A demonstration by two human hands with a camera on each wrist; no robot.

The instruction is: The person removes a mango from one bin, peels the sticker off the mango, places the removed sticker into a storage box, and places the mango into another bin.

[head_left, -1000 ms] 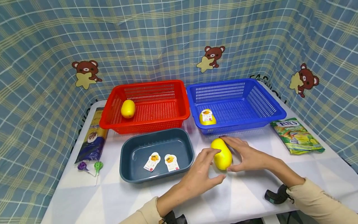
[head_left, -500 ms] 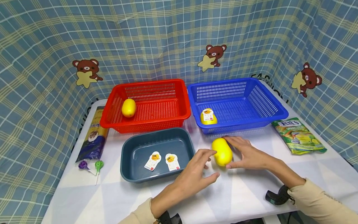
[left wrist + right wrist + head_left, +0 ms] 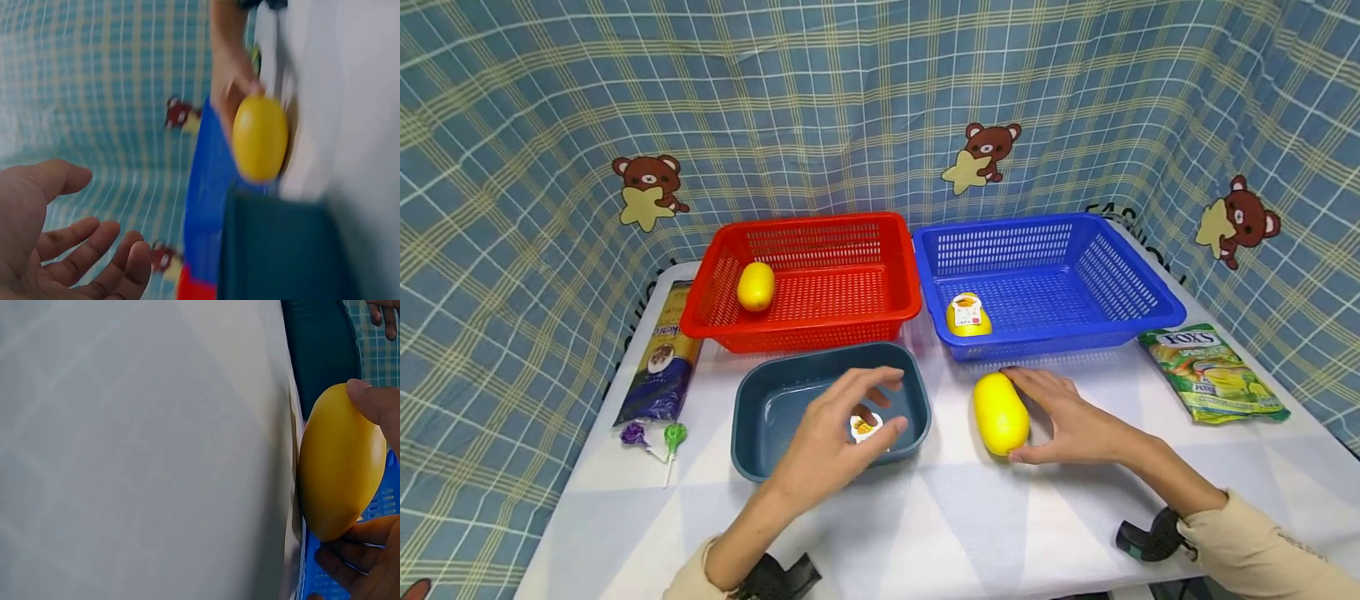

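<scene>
My right hand [image 3: 1071, 423] grips a yellow mango [image 3: 1002, 417] at the table's middle right, thumb at its near end and fingers at the far end. In the right wrist view, thumb and fingertips press opposite ends of this mango [image 3: 342, 465]. My left hand [image 3: 829, 433] hovers over the dark teal basin [image 3: 775, 417], fingers loosely bent and holding nothing. Below its fingers shows a white mango-picture label [image 3: 865, 428]; the hand hides the other label's place. The left wrist view shows the left hand [image 3: 69, 250] with its fingers apart.
A red basket [image 3: 820, 337] behind the basin holds another mango [image 3: 756, 287]. The blue basket [image 3: 1060, 342] beside it holds a labelled mango [image 3: 968, 327]. A pasta bag [image 3: 662, 358] and two lollipops [image 3: 674, 437] lie left, a green candy bag [image 3: 1213, 375] right.
My left hand has moved left, from beside the held mango to over the basin. My right hand keeps its grip on the mango, about where it was. The view has shifted slightly.
</scene>
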